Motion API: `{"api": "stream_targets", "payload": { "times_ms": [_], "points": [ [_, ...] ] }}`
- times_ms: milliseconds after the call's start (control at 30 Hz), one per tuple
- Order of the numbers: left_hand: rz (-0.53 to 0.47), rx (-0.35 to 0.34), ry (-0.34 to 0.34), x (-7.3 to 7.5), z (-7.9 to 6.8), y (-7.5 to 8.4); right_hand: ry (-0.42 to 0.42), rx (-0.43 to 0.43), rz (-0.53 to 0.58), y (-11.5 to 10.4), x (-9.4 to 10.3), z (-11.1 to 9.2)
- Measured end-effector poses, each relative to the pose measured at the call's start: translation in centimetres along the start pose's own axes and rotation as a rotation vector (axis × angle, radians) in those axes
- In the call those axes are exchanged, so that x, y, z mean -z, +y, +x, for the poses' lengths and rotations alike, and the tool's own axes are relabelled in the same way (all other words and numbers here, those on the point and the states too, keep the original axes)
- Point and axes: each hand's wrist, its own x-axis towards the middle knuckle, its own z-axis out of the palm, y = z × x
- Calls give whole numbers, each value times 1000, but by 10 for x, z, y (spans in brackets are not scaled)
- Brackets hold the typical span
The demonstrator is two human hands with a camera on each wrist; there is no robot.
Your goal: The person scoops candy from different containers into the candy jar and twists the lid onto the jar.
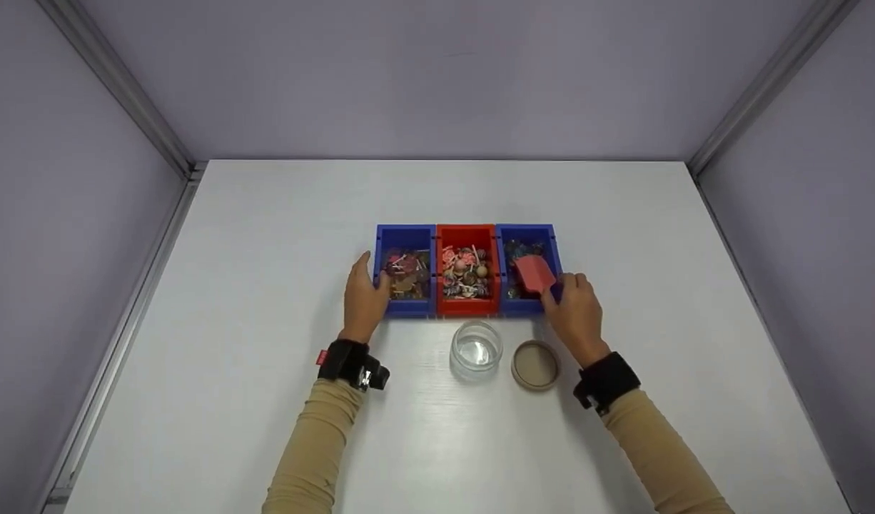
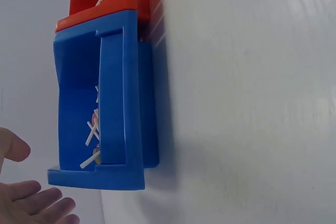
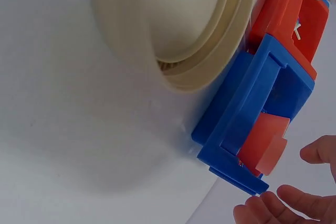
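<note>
Closest to your right wrist camera lies a round beige lid [image 3: 184, 9], nearer you than the open red plastic bin [image 1: 468, 307] and off to its right. Your pink plastic scoop [image 1: 535, 274] rests tilted inside the right-hand blue plastic bin [image 1: 521, 307], set against the red bin's right side, over shiny pieces too small to identify. Your right hand [image 1: 577, 310] is at that bin's near right corner, thumb and fingers well parted, with a gap to the scoop and nothing in its grasp; whether a fingertip touches the bin cannot be told. Left of the red bin sits the left-hand blue plastic bin [image 1: 410, 308], holding white-sticked candies [image 1: 407, 275]. Your left hand [image 1: 365, 296] is beside its outer wall, fingers extended, thumb spread, gripping nothing; contact is unclear. More lollipops [image 1: 467, 268] lie in the red bin. On its near side stands a clear glass jar [image 1: 477, 348], open, beside the lid. Beneath everything is a white tabletop [image 1: 266, 250]; a pale lilac-grey panel [image 1: 437, 78] rises beyond the red bin.
</note>
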Motion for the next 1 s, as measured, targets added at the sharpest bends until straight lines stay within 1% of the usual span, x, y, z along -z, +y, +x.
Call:
{"api": "stream_targets", "payload": {
  "times_ms": [100,200,300,367,500,567,700,867,1000],
  "points": [
    [-79,66,-32,-1,1,-5,25,6,-3,2,-4,-7],
    [-142,110,-54,-3,2,-9,41,22,-12,3,-6,-12],
    [-205,149,-62,-5,2,-12,31,23,-11,4,-7,-15],
    [-237,179,-71,-6,3,-14,-3,-6,7,4,-7,-16],
    [-274,221,-108,-6,4,-15,-115,-114,51,3,-7,-15],
    [-273,227,-122,-7,5,-16,-158,-162,73,4,-8,-14],
    [-266,206,-131,-11,5,-20,-194,-219,108,6,-11,-12],
    [-257,170,-130,-12,5,-22,-196,-272,160,5,-14,-11],
    [-244,154,-138,-12,4,-23,-173,-270,179,2,-15,-10]
  ]
}}
